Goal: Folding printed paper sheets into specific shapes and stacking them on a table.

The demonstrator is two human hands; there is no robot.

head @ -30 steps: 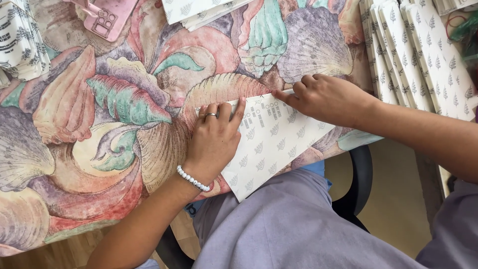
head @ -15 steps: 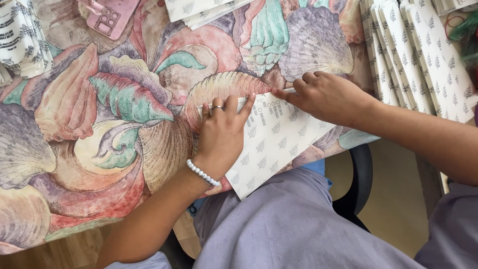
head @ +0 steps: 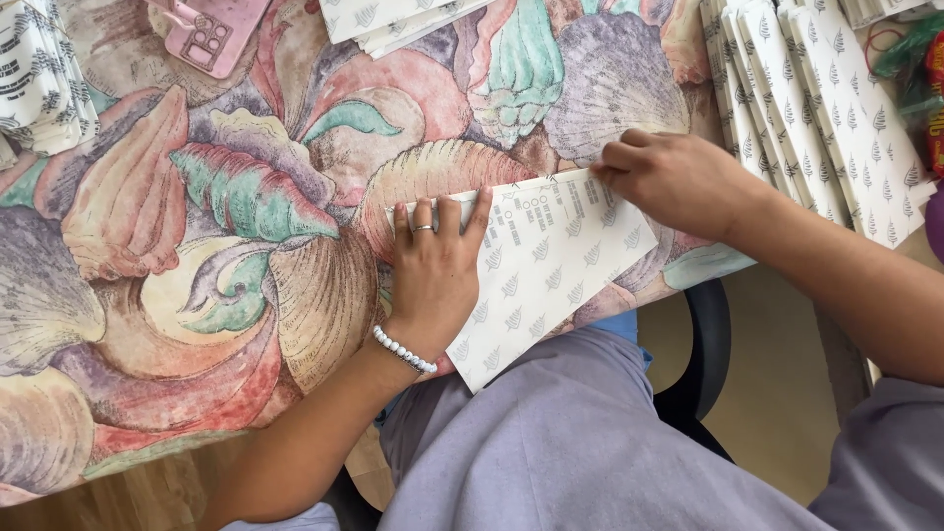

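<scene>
A flat white paper piece (head: pixel 551 265) printed with small grey leaf marks lies at the near edge of the shell-patterned tablecloth (head: pixel 197 226), partly hanging over my lap. My left hand (head: pixel 433 270), with a ring and a white bead bracelet, presses flat on its left part, fingers reaching its top edge. My right hand (head: pixel 678 182) pinches the paper's upper right corner with curled fingers.
A row of overlapping folded leaf-print paper pieces (head: pixel 826 108) lies at the right. More stacked sheets (head: pixel 393 20) sit at the top, another printed stack (head: pixel 39 84) at the far left. A pink phone case (head: pixel 206 34) lies top left. Black chair (head: pixel 698 364) below.
My left hand slid up and left along the paper, flattening it. My right hand moved slightly right along the top edge. The paper now lies flatter and more level.
</scene>
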